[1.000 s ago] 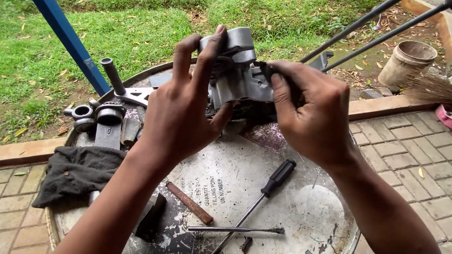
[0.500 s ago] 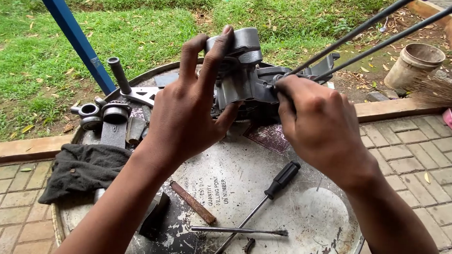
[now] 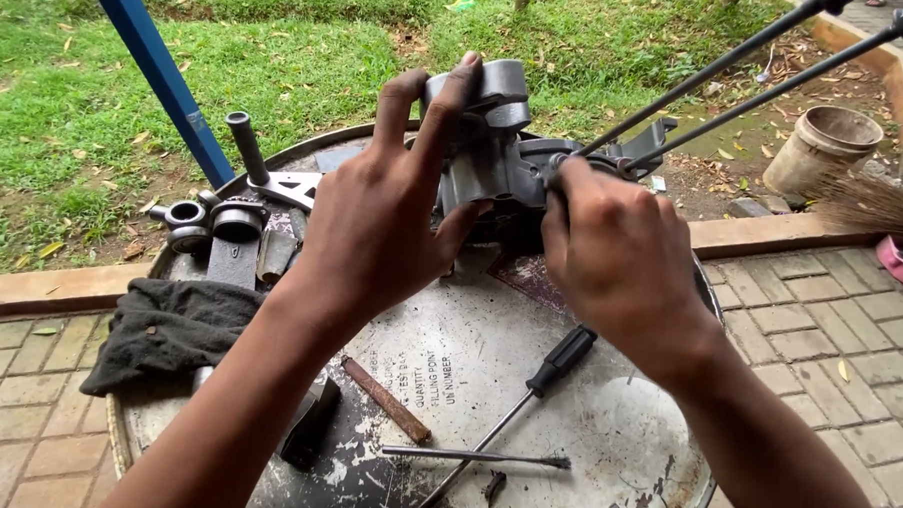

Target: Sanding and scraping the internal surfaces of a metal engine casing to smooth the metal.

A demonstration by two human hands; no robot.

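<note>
Grey-white painted metal, scratched and stained, that's the round drum top (image 3: 604, 460) everything sits on, and it's our landmark. Nearest on it: one thin metal rod (image 3: 474, 456) lying flat, one screwdriver (image 3: 526, 402) with a black handle crossing just beside it, and one rusty bar (image 3: 384, 398) a little left of them. At the drum's left edge, one dark cloth (image 3: 169, 324) hangs partly over the rim. Further back on the left side of the drum, a cluster of small dark metal parts (image 3: 222, 231), at least three ring-shaped pieces, plus one upright peg (image 3: 247, 147) on a flat bracket.

Above the far half of the drum, both hands are up on one grey cast metal assembly (image 3: 495, 155). The left hand (image 3: 383, 222) is wrapped around it, fingers over the top, thumb pressed underneath. The right hand (image 3: 621, 260) is closed tight at the assembly's right side, fingertips pinched in on it; what exactly they pinch I can't tell. Two thin dark rods (image 3: 758, 64) run up from there to the top right.

Beyond the drum: one blue pole (image 3: 158, 73) on the left, one clay pot (image 3: 820, 147) far right.
</note>
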